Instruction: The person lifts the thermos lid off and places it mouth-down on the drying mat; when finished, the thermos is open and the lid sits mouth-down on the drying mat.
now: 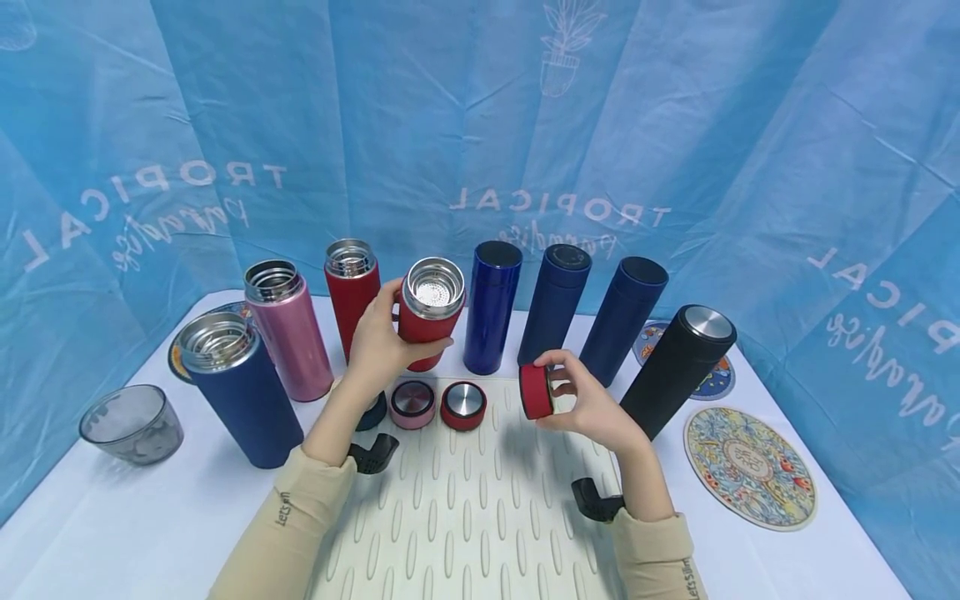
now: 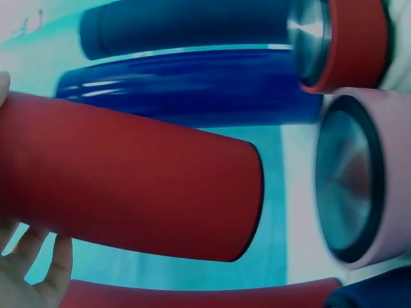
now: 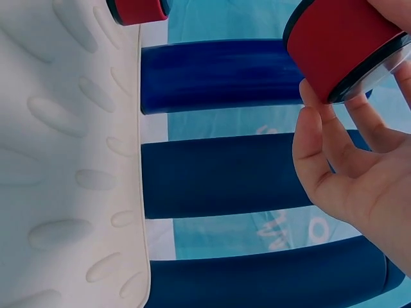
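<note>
My left hand (image 1: pixel 377 340) grips a red thermos flask (image 1: pixel 431 327) whose lid is off; its steel mouth and a perforated strainer inside show in the head view. In the left wrist view the red flask (image 2: pixel 141 186) stretches across, clear of the mat. My right hand (image 1: pixel 592 408) holds a red lid (image 1: pixel 536 392) between thumb and fingers, tilted on its side over the mat. On the mat's far edge sit a pink lid (image 1: pixel 412 404) and another red lid (image 1: pixel 463 406). A dark blue lid (image 1: pixel 372 414) is partly hidden by my left wrist.
Uncapped flasks stand left: navy (image 1: pixel 243 400), pink (image 1: pixel 292 342) and red (image 1: pixel 352 292). Capped ones stand right: glossy blue (image 1: pixel 492 308), two navy, and black (image 1: pixel 671 367). A grey glass (image 1: pixel 133 429) and a round coaster (image 1: pixel 750 468) flank the white mat (image 1: pixel 480 517).
</note>
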`<state>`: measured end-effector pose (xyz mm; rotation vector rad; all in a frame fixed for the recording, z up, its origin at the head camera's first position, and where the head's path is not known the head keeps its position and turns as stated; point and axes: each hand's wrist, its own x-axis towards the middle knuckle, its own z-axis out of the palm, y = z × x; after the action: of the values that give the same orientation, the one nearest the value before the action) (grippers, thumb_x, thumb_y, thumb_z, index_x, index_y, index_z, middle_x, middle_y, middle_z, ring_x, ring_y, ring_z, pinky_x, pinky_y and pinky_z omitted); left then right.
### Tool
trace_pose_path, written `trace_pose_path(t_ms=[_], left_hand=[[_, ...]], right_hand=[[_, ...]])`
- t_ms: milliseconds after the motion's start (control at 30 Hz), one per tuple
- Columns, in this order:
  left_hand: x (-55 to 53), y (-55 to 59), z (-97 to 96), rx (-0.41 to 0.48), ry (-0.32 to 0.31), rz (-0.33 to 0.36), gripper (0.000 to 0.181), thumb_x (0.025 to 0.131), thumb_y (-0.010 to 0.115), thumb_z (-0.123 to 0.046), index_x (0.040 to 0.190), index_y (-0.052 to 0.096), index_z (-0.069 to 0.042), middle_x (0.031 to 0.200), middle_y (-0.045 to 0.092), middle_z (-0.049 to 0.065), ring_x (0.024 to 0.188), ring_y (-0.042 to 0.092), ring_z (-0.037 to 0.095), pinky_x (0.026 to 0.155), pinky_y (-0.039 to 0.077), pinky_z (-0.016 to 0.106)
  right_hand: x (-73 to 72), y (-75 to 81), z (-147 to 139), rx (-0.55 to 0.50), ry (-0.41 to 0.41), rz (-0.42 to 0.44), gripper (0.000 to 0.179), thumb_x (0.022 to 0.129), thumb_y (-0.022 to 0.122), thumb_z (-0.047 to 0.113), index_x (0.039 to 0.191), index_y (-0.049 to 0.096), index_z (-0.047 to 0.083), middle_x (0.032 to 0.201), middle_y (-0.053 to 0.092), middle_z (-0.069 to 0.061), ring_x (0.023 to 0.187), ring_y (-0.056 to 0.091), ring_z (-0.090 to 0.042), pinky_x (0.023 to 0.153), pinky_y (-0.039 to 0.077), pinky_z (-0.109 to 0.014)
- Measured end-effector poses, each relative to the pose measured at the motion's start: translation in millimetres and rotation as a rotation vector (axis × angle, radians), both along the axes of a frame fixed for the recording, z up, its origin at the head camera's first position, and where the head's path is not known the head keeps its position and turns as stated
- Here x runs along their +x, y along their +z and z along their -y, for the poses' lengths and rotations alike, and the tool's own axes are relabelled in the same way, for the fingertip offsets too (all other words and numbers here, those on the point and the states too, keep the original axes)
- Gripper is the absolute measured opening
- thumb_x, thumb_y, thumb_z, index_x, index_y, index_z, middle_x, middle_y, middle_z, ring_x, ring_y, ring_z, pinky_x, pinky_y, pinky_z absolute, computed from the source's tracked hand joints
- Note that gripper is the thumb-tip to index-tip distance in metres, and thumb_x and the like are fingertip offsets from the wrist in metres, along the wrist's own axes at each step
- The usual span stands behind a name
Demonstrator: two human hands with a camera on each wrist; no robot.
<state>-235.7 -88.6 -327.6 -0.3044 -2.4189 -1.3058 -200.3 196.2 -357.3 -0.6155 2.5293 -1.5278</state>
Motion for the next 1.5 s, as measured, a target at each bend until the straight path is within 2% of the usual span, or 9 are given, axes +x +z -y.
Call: trace_pose_path(t_ms=[133, 367, 700, 833, 1067, 1500], left_hand=[[-11.5, -10.1, -1.7, 0.046, 0.004, 0.025, 0.082, 0.067, 0.082, -0.025, 0.133, 0.035, -0.010, 0.128, 0.050, 0.012, 0.115, 0.047, 0.028, 0.090, 0.045, 0.048], [-27.2, -25.7, -2.0, 0.067, 0.010, 0.013, 0.084, 0.069, 0.081, -0.024, 0.134, 0.032, -0.008, 0.127, 0.051, 0.014, 0.112, 0.052, 0.030, 0.088, 0.047, 0.047], [-34.6, -36.8, -2.4, 0.059, 0.013, 0.091, 0.083, 0.072, 0.079, -0.027, 0.137, 0.030, -0.010, 0.129, 0.051, 0.014, 0.116, 0.051, 0.030, 0.093, 0.044, 0.049], [-37.4, -39.1, -2.6, 0.060, 0.007, 0.116, 0.084, 0.073, 0.078, -0.027, 0.138, 0.028, -0.010, 0.131, 0.050, 0.014, 0.118, 0.049, 0.030, 0.096, 0.042, 0.050], [-46.5, -38.1, -4.7, 0.059, 0.045, 0.170, 0.087, 0.074, 0.077, -0.031, 0.140, 0.025, -0.009, 0.132, 0.049, 0.015, 0.119, 0.049, 0.031, 0.097, 0.041, 0.049], [-60.9, -33.3, -5.5, 0.049, 0.064, 0.207, 0.088, 0.077, 0.074, -0.033, 0.142, 0.024, -0.004, 0.136, 0.042, 0.018, 0.123, 0.043, 0.032, 0.100, 0.037, 0.051]], right_hand=[[-0.1, 0.0, 0, -0.006, 0.010, -0.015, 0.068, 0.068, 0.076, -0.001, 0.123, 0.039, 0.013, 0.126, 0.043, -0.012, 0.109, 0.044, -0.031, 0.084, 0.046, -0.041], [-1.3, 0.3, 0, -0.021, 0.015, -0.025, 0.069, 0.067, 0.075, -0.002, 0.124, 0.039, 0.013, 0.126, 0.043, -0.012, 0.110, 0.043, -0.031, 0.086, 0.045, -0.049], [-1.2, -0.5, 2, -0.009, 0.026, -0.017, 0.068, 0.068, 0.075, -0.001, 0.123, 0.040, 0.014, 0.124, 0.046, -0.012, 0.106, 0.046, -0.030, 0.086, 0.044, -0.044], [-0.5, -0.4, 3, -0.014, 0.028, -0.010, 0.068, 0.068, 0.075, -0.001, 0.123, 0.039, 0.014, 0.124, 0.045, -0.012, 0.106, 0.045, -0.031, 0.086, 0.044, -0.047], [-0.6, -1.3, 3, -0.007, 0.022, 0.007, 0.068, 0.068, 0.077, 0.004, 0.123, 0.039, 0.015, 0.125, 0.044, -0.012, 0.105, 0.046, -0.031, 0.087, 0.044, -0.045], [0.1, -1.3, 3, -0.008, 0.023, -0.003, 0.067, 0.068, 0.077, 0.002, 0.123, 0.040, 0.014, 0.125, 0.045, -0.012, 0.107, 0.046, -0.030, 0.087, 0.044, -0.047]])
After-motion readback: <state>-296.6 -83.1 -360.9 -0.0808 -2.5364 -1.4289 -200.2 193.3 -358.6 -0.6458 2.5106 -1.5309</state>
